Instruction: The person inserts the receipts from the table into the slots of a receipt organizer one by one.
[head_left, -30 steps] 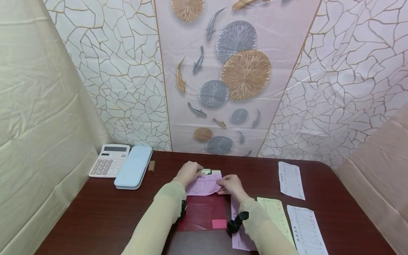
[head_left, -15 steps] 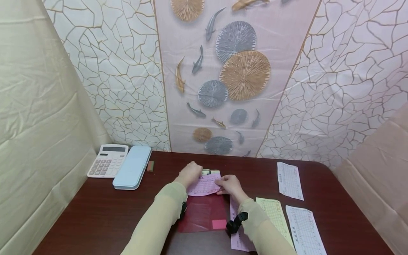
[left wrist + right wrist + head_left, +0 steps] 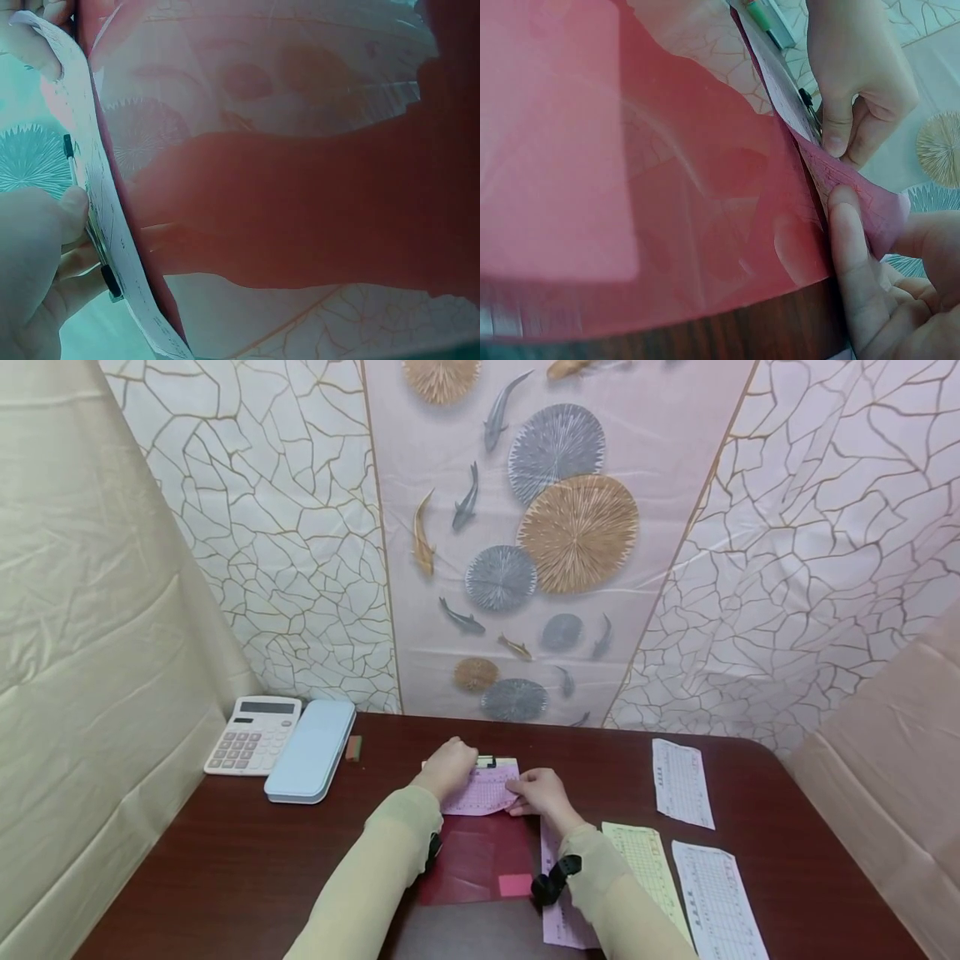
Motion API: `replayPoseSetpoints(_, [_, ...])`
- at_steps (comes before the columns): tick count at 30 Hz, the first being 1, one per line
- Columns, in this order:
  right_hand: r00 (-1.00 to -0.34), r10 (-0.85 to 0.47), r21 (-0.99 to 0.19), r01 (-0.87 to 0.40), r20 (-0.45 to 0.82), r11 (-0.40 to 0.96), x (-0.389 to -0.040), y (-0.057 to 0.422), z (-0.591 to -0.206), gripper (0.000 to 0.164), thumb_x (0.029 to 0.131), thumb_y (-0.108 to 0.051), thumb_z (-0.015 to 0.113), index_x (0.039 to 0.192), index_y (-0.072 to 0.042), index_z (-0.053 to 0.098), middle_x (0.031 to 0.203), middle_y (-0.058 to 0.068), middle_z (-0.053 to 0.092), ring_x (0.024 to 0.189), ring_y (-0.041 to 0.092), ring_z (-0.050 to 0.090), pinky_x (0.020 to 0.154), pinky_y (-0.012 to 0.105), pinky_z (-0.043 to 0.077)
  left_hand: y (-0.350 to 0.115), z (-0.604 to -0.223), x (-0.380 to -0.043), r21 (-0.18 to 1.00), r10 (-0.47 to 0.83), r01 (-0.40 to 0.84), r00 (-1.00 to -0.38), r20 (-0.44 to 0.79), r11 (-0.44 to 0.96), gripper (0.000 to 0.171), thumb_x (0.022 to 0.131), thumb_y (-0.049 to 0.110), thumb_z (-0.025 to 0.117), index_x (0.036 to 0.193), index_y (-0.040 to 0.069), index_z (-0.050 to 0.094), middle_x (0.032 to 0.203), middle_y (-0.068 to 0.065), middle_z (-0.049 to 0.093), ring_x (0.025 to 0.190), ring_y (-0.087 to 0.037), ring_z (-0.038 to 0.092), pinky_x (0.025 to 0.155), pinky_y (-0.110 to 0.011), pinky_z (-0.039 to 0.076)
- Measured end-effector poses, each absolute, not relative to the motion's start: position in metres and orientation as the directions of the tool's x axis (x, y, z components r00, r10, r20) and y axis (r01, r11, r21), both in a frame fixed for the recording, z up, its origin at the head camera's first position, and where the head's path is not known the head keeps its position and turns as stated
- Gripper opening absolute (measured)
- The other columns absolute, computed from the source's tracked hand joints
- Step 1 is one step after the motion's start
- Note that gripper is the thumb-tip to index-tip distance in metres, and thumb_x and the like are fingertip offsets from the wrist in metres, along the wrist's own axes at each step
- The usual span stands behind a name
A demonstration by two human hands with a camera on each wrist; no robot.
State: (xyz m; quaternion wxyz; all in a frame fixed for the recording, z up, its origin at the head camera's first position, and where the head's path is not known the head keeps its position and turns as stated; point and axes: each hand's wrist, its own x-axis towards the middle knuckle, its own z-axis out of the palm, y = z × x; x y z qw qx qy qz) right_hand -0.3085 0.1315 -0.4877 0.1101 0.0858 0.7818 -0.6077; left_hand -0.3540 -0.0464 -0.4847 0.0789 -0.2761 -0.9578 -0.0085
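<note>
Head view: two hands work at the far end of a red folder (image 3: 468, 856), which lies on the worktop (image 3: 247, 860) in front of the person. One pink sheet (image 3: 480, 793) sits across the folder's far end, printed side up, with a pale yellow edge showing just beyond it. At that same end is the clip (image 3: 491, 762), metal with black ends. The left hand (image 3: 447, 768) has its thumb and fingers curled on the clip, pinching it, as the left wrist view shows closely. The right hand (image 3: 542, 795) pinches the pink sheet's right corner between thumb and fingers; the right wrist view shows that corner bent up off the folder. A pink label (image 3: 515, 885) marks the folder's near right corner.

Partly hidden beneath the right forearm lies a second pink sheet (image 3: 567, 927). To its right come a yellow sheet (image 3: 647, 864) and a white sheet (image 3: 718, 897), with another white sheet (image 3: 683, 783) farther back. Back left, a calculator (image 3: 253, 737) stands beside a blue case (image 3: 311, 752), and a small block (image 3: 354, 748) lies just right of the case. Behind the worktop hangs a printed cloth (image 3: 502, 643).
</note>
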Motion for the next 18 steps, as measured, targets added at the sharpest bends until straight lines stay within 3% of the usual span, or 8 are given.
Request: replayPoseSetpoints(18, [-0.952, -0.023, -0.904, 0.282, -0.305, 0.321, -0.322, 0.127, -0.484, 0.013, 0.088, -0.004, 0.060, 0.083, 0.009, 0.061, 0.053, 0.009, 0.060, 0.042, 0.012, 0.059, 0.045, 0.025, 0.054, -0.046, -0.483, -0.352, -0.025, 0.514, 0.517, -0.842, 0.164, 0.855, 0.011, 0.086, 0.007, 0.063, 0.077, 0.011, 0.068, 0.077, -0.003, 0.068, 0.083, -0.022, 0.060, 0.082, -0.031, 0.051])
